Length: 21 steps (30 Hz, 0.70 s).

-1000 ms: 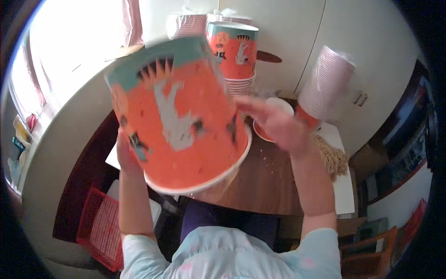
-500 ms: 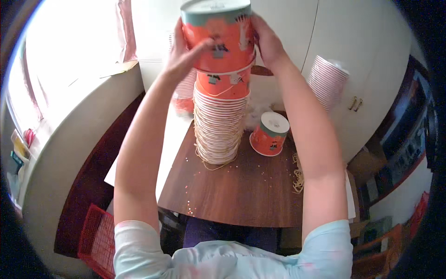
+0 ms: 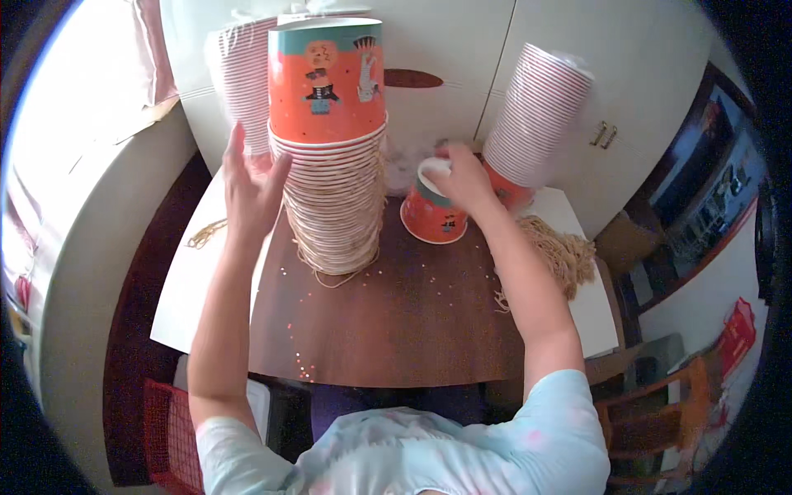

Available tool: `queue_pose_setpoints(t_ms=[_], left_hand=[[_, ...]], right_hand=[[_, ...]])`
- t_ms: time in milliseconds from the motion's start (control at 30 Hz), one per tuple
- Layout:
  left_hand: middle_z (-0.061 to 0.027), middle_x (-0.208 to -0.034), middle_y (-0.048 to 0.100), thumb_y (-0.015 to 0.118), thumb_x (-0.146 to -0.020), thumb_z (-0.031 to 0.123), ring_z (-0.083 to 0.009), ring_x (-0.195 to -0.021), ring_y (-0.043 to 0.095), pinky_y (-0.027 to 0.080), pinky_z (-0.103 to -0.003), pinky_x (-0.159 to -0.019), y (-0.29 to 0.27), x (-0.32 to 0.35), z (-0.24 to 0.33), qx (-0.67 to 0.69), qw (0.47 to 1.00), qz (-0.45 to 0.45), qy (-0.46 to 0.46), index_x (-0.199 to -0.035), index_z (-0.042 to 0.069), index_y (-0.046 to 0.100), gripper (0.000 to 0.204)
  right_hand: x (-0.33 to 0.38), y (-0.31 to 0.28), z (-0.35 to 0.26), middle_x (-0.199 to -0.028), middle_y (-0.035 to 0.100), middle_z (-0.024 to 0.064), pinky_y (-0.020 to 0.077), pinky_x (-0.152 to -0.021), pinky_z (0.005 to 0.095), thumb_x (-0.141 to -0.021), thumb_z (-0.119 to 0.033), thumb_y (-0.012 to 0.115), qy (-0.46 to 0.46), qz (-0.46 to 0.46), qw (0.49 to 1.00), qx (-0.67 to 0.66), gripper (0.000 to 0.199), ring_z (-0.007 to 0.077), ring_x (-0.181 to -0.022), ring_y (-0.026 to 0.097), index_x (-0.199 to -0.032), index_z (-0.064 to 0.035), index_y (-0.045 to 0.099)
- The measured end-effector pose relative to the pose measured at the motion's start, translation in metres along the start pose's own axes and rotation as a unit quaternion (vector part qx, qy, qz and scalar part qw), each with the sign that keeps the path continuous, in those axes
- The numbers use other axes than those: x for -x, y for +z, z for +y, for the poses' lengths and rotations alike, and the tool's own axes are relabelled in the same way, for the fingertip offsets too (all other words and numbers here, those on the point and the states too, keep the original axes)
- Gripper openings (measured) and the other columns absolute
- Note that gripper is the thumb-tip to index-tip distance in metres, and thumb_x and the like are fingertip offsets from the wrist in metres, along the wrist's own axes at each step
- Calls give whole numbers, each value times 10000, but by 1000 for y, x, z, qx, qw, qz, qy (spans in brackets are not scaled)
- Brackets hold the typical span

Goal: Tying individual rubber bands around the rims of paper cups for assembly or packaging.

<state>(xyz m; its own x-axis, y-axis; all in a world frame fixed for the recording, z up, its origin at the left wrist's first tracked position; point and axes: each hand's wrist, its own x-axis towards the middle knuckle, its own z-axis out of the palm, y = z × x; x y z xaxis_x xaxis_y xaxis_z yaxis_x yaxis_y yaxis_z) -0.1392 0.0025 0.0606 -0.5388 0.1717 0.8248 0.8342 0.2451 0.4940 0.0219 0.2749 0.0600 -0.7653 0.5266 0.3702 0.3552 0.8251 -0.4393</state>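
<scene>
A tall stack of inverted paper buckets (image 3: 334,206) stands on the brown table, its white rims nested and tan string looped around them. The topmost bucket (image 3: 330,91) is orange with a teal band and cartoon figures. My left hand (image 3: 252,194) is open beside the stack's left side, fingers up and thumb apart. To the right sits a single inverted orange paper bucket (image 3: 433,216). My right hand (image 3: 464,180) reaches over its white base, thumb and fingers apart and slightly blurred; whether they touch it is unclear.
Wrapped bucket stacks stand at the back left (image 3: 243,87) and, leaning, at the back right (image 3: 540,115). A bundle of tan strings (image 3: 557,252) lies right of my right forearm. Small bits dot the brown tabletop (image 3: 396,330). A red basket (image 3: 172,433) is at lower left.
Both hands have left the top bucket, which now sits lower on the stack. My right hand has come down to the single bucket; my left hand has dropped beside the stack. The view has shifted.
</scene>
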Motion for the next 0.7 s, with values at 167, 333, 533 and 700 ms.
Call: queue_pose_setpoints(t_ms=[167, 333, 533, 700], left_hand=[[-155, -1148, 575, 697, -769, 92, -261, -993, 591, 471, -363, -870, 26, 117, 38, 158, 965, -147, 146, -1079, -35, 582, 355], [-160, -1217, 529, 763, -752, 215, -257, -1014, 561, 464, -361, -871, 65, 175, 60, 373, 826, -244, -345, -1281, -17, 448, 658], [-118, -1209, 545, 793, -646, 196, -315, -1198, 460, 352, -480, -1001, 34, 162, 117, 174, 960, -195, 102, -1029, 66, 612, 443], [-16, -778, 550, 711, -689, 133, -190, -795, 562, 435, -415, -869, -7, 165, 127, 146, 896, -324, 266, -873, 96, 621, 209]], right_hand=[[25, 31, 69, -960, 589, 162, 464, -793, 469, -743, -191, 709, -124, 30, 968, 214, 278, 379, -896, 578, -948, -34, 603], [51, -30, 32, -835, 600, 144, 470, -697, 404, -766, -219, 720, -63, 163, 984, -43, 281, 300, -793, 599, -890, -20, 565], [179, -7, 72, -952, 642, 32, 520, -723, 404, -890, -178, 608, 222, 54, 678, -699, 125, 207, -855, 615, -989, -105, 586], [265, 32, 83, -1019, 663, 104, 541, -753, 386, -904, -163, 590, 301, -155, 591, -733, 262, 224, -877, 651, -1146, -62, 576]])
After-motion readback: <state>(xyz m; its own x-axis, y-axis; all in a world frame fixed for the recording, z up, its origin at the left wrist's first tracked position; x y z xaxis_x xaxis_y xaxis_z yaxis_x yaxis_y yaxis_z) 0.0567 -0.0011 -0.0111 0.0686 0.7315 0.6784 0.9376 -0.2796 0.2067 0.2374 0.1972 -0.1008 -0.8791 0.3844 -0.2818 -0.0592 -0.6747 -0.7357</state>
